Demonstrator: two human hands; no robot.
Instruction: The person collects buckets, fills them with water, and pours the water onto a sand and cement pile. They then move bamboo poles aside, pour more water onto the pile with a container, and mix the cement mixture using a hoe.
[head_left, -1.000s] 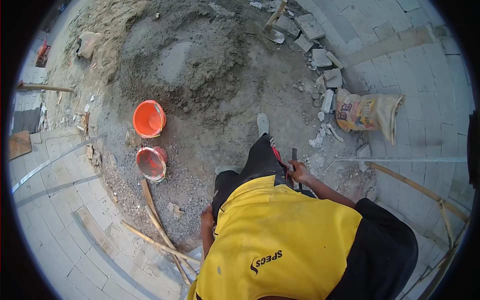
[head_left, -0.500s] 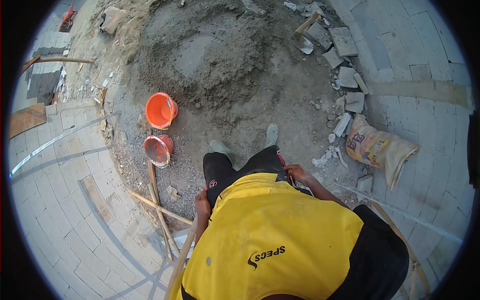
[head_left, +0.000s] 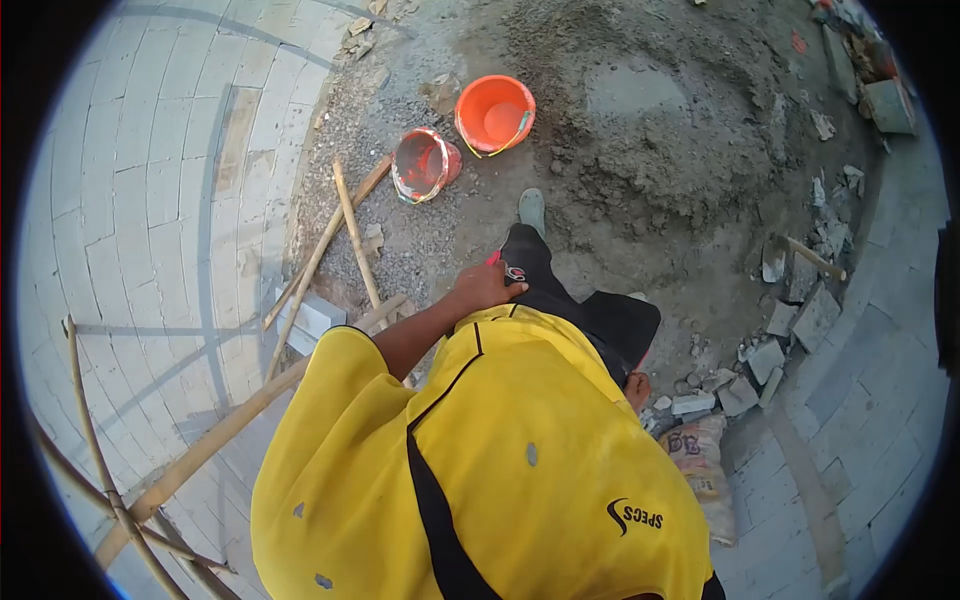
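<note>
Both buckets slide over from the left side to the upper middle since half a second ago, and the printed pale sack (head_left: 697, 465) drops to the lower right, so I'd say the wearer's head is turned more to the left now. One foot is also ahead of the other instead of level, with a grey-green rubber boot (head_left: 532, 208) at upper centre.

Black cloth trousers (head_left: 545, 275) with pink-red trim sit mid-frame, between the hands. Left hand (head_left: 482, 288) lies on the thigh, fingers close together, but I can't tell if they're pinching cloth or just resting, maybe for balance mid-step. Right hand (head_left: 637, 388) is by the other leg, mostly behind the yellow shirt (head_left: 560, 430), so no clue what its fingers are doing.

Bright orange plastic bucket (head_left: 480, 100) and smeared red bucket (head_left: 450, 160) stand just beside each other at upper centre, presumably to be handy for the wet-looking grey heap (head_left: 650, 160) at upper right. Broken pale slabs (head_left: 820, 318) line the right edge, probably shoved aside to free up walking room.
</note>
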